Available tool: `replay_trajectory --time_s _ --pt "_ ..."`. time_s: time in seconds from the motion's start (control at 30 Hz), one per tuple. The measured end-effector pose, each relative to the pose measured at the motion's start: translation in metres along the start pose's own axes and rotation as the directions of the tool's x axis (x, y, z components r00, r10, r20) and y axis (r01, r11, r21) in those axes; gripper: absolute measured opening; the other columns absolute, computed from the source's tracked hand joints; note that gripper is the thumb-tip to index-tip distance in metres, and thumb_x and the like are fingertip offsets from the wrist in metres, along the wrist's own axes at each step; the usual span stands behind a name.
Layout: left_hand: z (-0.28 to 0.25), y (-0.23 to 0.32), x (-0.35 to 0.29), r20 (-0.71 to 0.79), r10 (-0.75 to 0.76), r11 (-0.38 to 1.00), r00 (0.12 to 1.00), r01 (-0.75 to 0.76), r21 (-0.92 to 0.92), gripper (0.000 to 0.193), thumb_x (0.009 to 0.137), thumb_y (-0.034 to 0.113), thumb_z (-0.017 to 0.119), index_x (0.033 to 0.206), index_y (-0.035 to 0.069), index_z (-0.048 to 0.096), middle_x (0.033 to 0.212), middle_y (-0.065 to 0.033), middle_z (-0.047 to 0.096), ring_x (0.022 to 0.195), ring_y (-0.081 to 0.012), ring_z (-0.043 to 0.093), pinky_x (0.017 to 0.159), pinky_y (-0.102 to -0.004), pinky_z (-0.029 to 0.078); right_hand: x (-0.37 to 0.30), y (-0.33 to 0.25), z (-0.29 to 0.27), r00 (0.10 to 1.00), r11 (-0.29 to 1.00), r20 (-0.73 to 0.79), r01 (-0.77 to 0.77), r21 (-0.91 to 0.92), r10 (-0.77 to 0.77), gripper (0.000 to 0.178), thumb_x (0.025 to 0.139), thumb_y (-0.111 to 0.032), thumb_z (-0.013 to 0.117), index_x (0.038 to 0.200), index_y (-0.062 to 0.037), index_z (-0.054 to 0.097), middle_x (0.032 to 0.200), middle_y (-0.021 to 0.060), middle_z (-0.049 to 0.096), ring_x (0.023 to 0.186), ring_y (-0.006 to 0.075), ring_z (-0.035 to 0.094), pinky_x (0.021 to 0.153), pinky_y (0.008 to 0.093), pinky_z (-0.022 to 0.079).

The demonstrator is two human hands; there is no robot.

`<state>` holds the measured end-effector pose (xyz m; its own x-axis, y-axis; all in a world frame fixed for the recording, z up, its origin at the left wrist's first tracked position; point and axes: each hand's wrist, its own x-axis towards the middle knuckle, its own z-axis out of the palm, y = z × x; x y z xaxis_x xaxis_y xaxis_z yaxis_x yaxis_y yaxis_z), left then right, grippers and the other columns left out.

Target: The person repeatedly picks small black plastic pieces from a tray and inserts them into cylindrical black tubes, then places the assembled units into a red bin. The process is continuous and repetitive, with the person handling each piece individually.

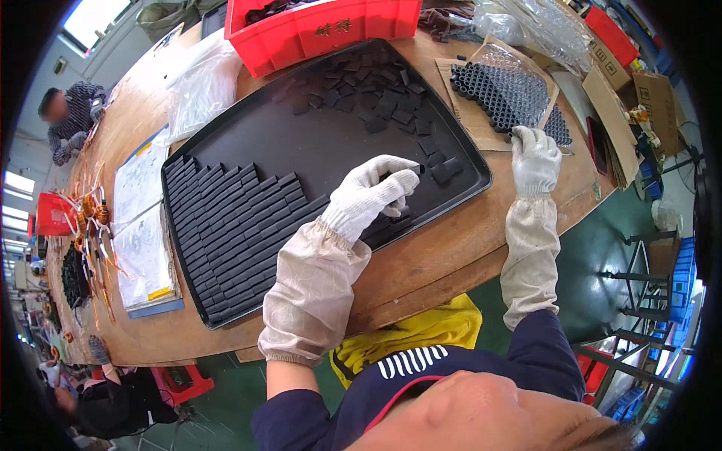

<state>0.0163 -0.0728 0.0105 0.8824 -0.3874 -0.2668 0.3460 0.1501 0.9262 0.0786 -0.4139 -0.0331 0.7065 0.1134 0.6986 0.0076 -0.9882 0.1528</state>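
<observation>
My left hand (376, 192), in a white knit glove, is over the near right part of a black tray (263, 139). Its thumb and forefinger pinch a small black piece, mostly hidden. Rows of short black pieces (233, 225) lie packed end to end on the tray's left side. Loose flat black pieces (387, 101) are scattered at its far right. Beyond the tray's right edge, my gloved right hand (535, 161) reaches to a cluster of upright black tubes (485, 90). Its fingers are closed at the near edge, apparently on one black tube.
A red bin (323, 34) stands behind the tray. Plastic bags (203, 94), papers (143, 225) and copper coils (94, 210) lie to the left. Cardboard boxes (609, 98) and a phone (596, 144) are at right. Two other people (75, 116) are on the left side.
</observation>
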Motion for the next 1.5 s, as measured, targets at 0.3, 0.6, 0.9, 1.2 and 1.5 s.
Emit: replay_trajectory --time_s 0.3,0.6,0.9,1.2,1.5 --pt "0.001 0.001 -0.001 0.005 -0.009 1.000 1.000 0.009 -0.019 0.033 0.096 0.022 0.069 0.123 0.004 0.064 0.094 -0.0019 0.063 0.077 -0.0066 0.056 0.067 -0.0216 0.050 -0.007 -0.003 0.014 0.998 0.994 0.055 0.032 0.100 -0.038 0.030 0.082 -0.022 0.075 0.111 -0.0203 0.066 0.092 0.0011 0.064 0.089 0.0249 0.062 0.079 0.0410 0.048" --pt "0.000 0.002 -0.002 0.004 -0.011 1.000 1.000 0.011 0.002 0.028 0.095 0.022 0.070 0.116 0.004 0.067 0.087 0.0011 0.063 0.073 -0.0061 0.057 0.065 -0.0216 0.050 -0.001 -0.091 -0.071 0.867 -0.013 0.496 -0.496 0.868 0.046 0.024 0.091 0.004 0.065 0.113 -0.0035 0.064 0.103 0.0044 0.069 0.094 0.0115 0.065 0.087 0.0250 0.052" --pt "0.003 0.004 -0.002 -0.012 -0.024 0.998 1.000 0.025 0.049 0.032 0.093 0.025 0.072 0.116 0.004 0.067 0.084 0.0020 0.062 0.073 -0.0058 0.056 0.066 -0.0214 0.050 -0.009 -0.127 -0.085 0.861 -0.112 0.490 -0.505 0.856 -0.133 0.018 0.089 0.006 0.065 0.106 -0.0018 0.064 0.107 0.0059 0.067 0.094 0.0108 0.064 0.086 0.0260 0.053" --pt "0.004 0.005 -0.004 -0.013 -0.007 0.996 1.000 0.008 0.093 0.032 0.094 0.026 0.071 0.118 0.006 0.066 0.092 0.0018 0.065 0.077 -0.0054 0.056 0.069 -0.0223 0.050 -0.004 -0.128 -0.094 0.955 0.264 0.221 -0.165 0.950 -0.199 0.027 0.078 0.005 0.071 0.102 -0.0065 0.068 0.108 0.0099 0.067 0.098 0.0270 0.066 0.085 0.0352 0.053" --pt "-0.003 -0.001 0.001 -0.198 0.116 0.990 0.973 -0.130 -0.060 0.037 0.100 0.039 0.062 0.122 0.011 0.067 0.089 0.0035 0.063 0.073 -0.0042 0.056 0.065 -0.0216 0.050 0.000 -0.131 -0.083 0.959 0.586 0.004 0.170 0.792 -0.283 0.034 0.069 -0.003 0.077 0.101 -0.0119 0.069 0.096 0.0035 0.071 0.093 0.0252 0.066 0.086 0.0385 0.049"
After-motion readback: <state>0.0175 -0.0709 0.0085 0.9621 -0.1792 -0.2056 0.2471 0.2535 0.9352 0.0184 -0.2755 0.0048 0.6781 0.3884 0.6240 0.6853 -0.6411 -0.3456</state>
